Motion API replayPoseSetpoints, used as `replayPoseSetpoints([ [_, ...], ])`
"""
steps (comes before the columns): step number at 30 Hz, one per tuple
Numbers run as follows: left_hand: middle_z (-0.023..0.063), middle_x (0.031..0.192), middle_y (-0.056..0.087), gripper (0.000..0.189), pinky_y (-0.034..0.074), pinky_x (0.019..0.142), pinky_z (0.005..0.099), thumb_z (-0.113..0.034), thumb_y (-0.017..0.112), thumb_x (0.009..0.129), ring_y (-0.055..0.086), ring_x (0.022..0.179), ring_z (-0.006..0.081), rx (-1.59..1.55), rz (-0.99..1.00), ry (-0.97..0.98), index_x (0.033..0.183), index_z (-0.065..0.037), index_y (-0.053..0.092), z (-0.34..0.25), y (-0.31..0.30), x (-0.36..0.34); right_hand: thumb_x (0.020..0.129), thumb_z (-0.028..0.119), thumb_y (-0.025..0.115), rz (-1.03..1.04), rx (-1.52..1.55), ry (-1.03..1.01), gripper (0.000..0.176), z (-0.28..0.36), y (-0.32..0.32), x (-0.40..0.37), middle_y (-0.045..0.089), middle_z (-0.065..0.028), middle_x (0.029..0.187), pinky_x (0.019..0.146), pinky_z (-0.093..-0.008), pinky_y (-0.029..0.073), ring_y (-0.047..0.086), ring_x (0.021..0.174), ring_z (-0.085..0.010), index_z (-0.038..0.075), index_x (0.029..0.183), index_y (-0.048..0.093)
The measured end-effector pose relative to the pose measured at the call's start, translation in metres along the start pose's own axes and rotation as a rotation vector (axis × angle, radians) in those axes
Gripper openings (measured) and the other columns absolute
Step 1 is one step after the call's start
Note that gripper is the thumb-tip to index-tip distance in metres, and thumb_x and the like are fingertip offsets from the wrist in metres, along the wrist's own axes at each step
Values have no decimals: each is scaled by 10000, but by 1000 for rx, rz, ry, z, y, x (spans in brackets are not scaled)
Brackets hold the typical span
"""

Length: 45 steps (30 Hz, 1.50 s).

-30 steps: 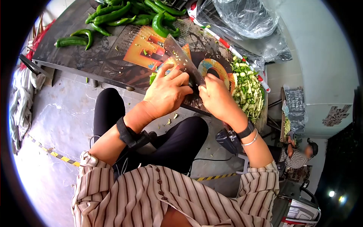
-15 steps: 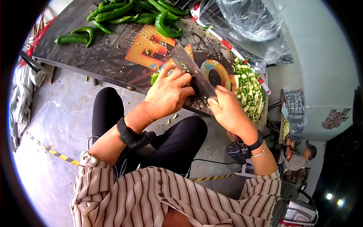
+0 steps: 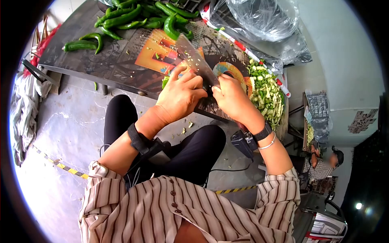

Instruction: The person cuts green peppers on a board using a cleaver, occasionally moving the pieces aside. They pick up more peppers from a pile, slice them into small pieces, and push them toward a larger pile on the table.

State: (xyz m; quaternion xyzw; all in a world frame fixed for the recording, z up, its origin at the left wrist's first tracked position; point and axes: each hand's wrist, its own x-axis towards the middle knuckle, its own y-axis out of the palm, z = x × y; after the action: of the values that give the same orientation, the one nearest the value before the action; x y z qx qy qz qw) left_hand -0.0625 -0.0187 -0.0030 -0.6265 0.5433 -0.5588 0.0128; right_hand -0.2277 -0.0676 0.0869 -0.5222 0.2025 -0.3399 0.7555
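Observation:
My right hand (image 3: 234, 98) is wrapped round the handle end of a cleaver (image 3: 197, 60). The broad blade slants up and left over the table, with small pale bits stuck to it. Beside the blade, my left hand (image 3: 180, 94) has its fingers bent down on a green pepper (image 3: 165, 82). Only a little of that pepper shows at the left of the fingers; the rest is hidden under my hand. To the right of my right hand lies a heap of chopped green pepper (image 3: 265, 95).
Whole green peppers (image 3: 125, 18) are piled at the table's far side, with a couple more (image 3: 83, 42) at the left. Plastic wrapping (image 3: 267, 24) lies beyond a red-and-white edge strip (image 3: 239, 44). A co-worker (image 3: 322, 164) sits at the far right. Scraps lie on the floor.
My right hand and the cleaver have shifted left and a little upward, closer to my left hand. My left hand stays on the pepper in nearly the same place.

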Motion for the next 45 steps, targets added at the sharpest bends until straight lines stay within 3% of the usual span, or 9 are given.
replayPoseSetpoints([
  [3,-20,834,498,165,296,1078,473,-120,684,688,523,958,175,-58,-8,-11,831,-201,675,3,0,-1,830,83,572,-62,30,28,175,-5,-2,-2,526,-241,802,714,-464,433,539,793,-431,-68,771,507],
  [6,-21,803,494,163,299,1077,472,-113,684,693,527,938,172,-40,-30,-8,833,-196,675,2,1,-2,849,83,545,34,64,118,173,7,-16,-17,522,-244,825,728,-466,430,537,810,-435,-77,806,497],
  [14,-11,791,480,75,311,1044,444,-122,638,708,531,919,173,-25,-43,0,753,-175,666,1,1,0,863,70,523,143,-33,98,152,13,-21,-29,519,-248,866,758,-471,427,527,843,-442,-71,818,490],
  [20,-18,808,487,132,294,1073,458,-128,677,696,527,955,172,-1,28,-12,809,-196,672,1,-1,0,849,56,528,185,-41,110,141,16,-20,-21,522,-244,844,754,-471,434,530,838,-439,-71,806,487],
  [27,-14,820,506,143,315,1054,452,-135,685,693,526,947,183,-2,-8,14,822,-194,666,2,0,0,827,75,564,-6,-7,-22,148,-4,2,8,545,-245,821,722,-460,442,551,807,-423,-65,812,518],
  [32,-19,800,517,175,363,940,405,-102,708,686,522,914,183,-65,-59,11,839,-181,676,3,1,-3,821,83,571,-4,124,184,179,0,-16,-5,543,-258,800,683,-449,438,556,770,-428,-81,782,509],
  [40,-35,825,540,149,368,869,356,-126,711,690,518,912,176,-57,-50,-5,828,-180,696,3,1,-3,843,79,536,92,38,97,167,15,-20,-28,526,-264,841,731,-475,428,532,817,-451,-78,806,494],
  [42,-24,823,500,67,360,882,365,-148,634,737,517,931,166,-54,-53,3,788,-174,667,2,2,-4,844,79,538,103,36,104,166,15,-20,-28,525,-262,836,735,-472,429,531,817,-450,-76,807,492],
  [45,-28,835,505,65,358,884,364,-148,632,733,519,940,166,-55,-63,-2,782,-174,665,2,2,-3,845,79,541,118,18,98,164,12,-18,-29,523,-257,830,741,-469,431,531,818,-447,-72,805,489],
])
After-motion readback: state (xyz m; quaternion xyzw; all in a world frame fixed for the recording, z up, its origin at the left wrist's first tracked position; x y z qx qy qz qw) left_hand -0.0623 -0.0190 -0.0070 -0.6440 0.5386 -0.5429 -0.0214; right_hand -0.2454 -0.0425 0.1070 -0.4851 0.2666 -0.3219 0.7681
